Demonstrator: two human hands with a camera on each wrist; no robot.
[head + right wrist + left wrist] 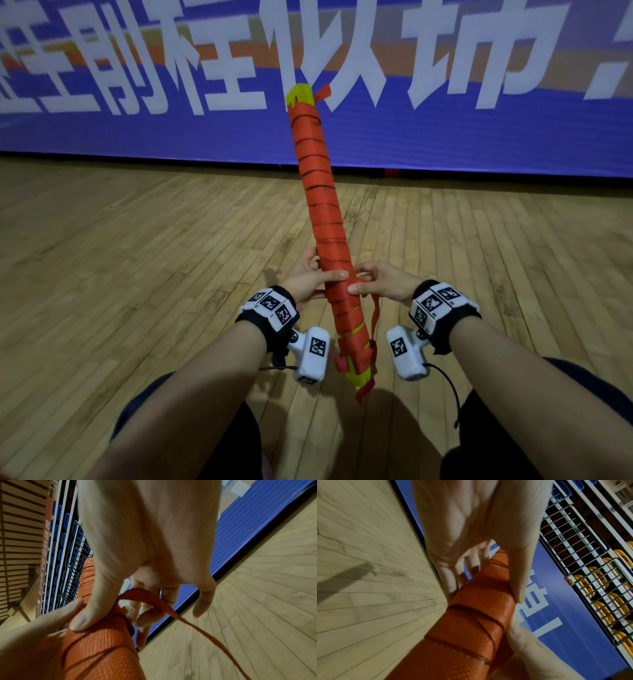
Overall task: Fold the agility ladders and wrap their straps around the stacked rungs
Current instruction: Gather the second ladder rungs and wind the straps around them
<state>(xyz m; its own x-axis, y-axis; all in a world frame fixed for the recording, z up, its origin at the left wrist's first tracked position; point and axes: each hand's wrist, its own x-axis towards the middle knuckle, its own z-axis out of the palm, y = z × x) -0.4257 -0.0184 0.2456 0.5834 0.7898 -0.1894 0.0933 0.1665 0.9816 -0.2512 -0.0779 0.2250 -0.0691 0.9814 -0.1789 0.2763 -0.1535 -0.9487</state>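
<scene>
The bundle [323, 219], rungs wrapped in orange strap [375, 313], is held tilted above the floor [137, 240]. Left hand [305, 279] grips it; right hand [380, 282] pinches the loose strap. Judged: wrapping is nearly done; next, tuck the tail.

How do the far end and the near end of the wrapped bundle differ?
The far end points up toward the banner; the near end points down at the floor. A short strap tab sticks out at the far end; several loose strap tails dangle around the near end. Both show yellow rungs past the red wrapping.
</scene>
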